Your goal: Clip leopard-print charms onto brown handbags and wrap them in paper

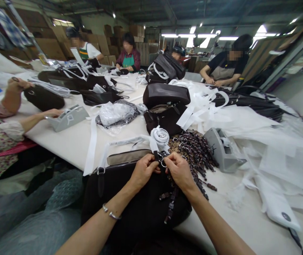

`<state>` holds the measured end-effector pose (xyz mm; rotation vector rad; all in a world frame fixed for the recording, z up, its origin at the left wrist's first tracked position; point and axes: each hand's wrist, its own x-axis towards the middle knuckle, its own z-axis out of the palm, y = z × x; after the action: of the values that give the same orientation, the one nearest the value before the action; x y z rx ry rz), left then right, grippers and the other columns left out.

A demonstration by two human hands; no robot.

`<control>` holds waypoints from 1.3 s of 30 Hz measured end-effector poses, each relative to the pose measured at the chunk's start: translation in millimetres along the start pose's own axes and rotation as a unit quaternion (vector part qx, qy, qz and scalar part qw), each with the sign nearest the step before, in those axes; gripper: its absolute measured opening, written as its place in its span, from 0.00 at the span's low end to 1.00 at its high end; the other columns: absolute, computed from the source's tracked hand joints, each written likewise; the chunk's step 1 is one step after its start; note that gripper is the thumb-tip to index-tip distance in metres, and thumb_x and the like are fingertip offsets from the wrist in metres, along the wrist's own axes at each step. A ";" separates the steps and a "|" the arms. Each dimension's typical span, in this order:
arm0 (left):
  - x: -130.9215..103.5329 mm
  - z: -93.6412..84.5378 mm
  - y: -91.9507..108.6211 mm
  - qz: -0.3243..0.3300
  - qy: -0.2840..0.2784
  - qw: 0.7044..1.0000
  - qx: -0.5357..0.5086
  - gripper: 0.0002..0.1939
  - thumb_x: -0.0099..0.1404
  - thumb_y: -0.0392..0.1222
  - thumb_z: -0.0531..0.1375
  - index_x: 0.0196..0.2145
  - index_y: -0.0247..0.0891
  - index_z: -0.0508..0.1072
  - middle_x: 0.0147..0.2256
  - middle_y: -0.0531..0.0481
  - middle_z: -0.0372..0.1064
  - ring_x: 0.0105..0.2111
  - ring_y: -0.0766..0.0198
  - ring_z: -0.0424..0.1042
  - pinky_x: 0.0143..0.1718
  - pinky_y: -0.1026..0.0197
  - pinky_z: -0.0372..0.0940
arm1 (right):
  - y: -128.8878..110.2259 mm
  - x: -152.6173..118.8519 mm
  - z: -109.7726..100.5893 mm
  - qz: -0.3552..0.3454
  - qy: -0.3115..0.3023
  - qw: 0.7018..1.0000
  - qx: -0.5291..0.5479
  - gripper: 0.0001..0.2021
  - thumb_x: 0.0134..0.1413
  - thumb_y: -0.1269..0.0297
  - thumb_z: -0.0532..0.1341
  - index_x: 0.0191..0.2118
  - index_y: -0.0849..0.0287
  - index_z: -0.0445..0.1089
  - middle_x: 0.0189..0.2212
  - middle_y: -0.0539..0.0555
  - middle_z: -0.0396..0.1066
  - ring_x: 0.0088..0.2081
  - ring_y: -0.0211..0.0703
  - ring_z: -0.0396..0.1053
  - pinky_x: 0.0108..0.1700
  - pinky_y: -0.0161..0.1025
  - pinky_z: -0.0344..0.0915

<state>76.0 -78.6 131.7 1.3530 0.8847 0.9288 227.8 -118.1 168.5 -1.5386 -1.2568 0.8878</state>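
Note:
A dark brown handbag [103, 202] lies in front of me, its zipped top edge facing away and a buckled tab at its left end. At its right end, my left hand [144, 170] is closed in a pinch on the bag's short strap [156, 156]. Thumb and fingers of my right hand [179, 171] grip a silver metal ring [163, 163] right beside that strap. A dark beaded charm [171, 205] hangs below my right hand over the bag's front. My fingers partly hide where ring and strap meet.
Beyond my hands lie a pile of beaded charms [196, 152], a rolled white-wrapped strap [160, 136] and stacked handbags [166, 95]. A grey tape dispenser [224, 150] stands at right, near a white corded tool [276, 205]. A co-worker's hand [54, 112] touches another dispenser [70, 118] at left.

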 end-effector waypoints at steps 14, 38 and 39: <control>-0.1 1.1 -0.7 0.064 -0.014 0.993 0.100 0.06 0.65 0.41 0.58 0.34 0.36 0.70 0.33 0.52 0.64 0.29 0.66 0.73 0.32 0.62 0.74 | 10.3 5.1 6.2 -0.040 0.021 0.994 -0.104 0.10 0.58 0.61 0.55 0.26 0.56 0.64 0.20 0.47 0.68 0.25 0.39 0.65 0.31 0.35 0.56; -39.2 4.1 26.0 -0.149 -0.039 0.985 -0.083 0.20 0.64 0.55 0.58 0.34 0.32 0.73 0.28 0.50 0.70 0.26 0.68 0.69 0.28 0.67 0.67 | -37.2 -41.3 -23.2 0.193 -0.176 0.949 0.177 0.25 0.43 0.66 0.66 0.49 0.58 0.60 0.30 0.49 0.73 0.28 0.41 0.73 0.28 0.37 0.71; -41.1 5.9 25.2 -0.164 -0.040 0.978 -0.119 0.21 0.64 0.57 0.58 0.35 0.32 0.74 0.28 0.49 0.71 0.26 0.68 0.68 0.28 0.67 0.66 | -37.3 -44.7 -20.9 0.190 -0.188 0.949 0.166 0.25 0.45 0.66 0.65 0.50 0.58 0.59 0.28 0.49 0.72 0.27 0.42 0.74 0.28 0.39 0.72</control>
<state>64.6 -118.7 156.6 0.9958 0.8717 0.6946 226.2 -164.5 209.5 -1.3965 -1.0066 1.6194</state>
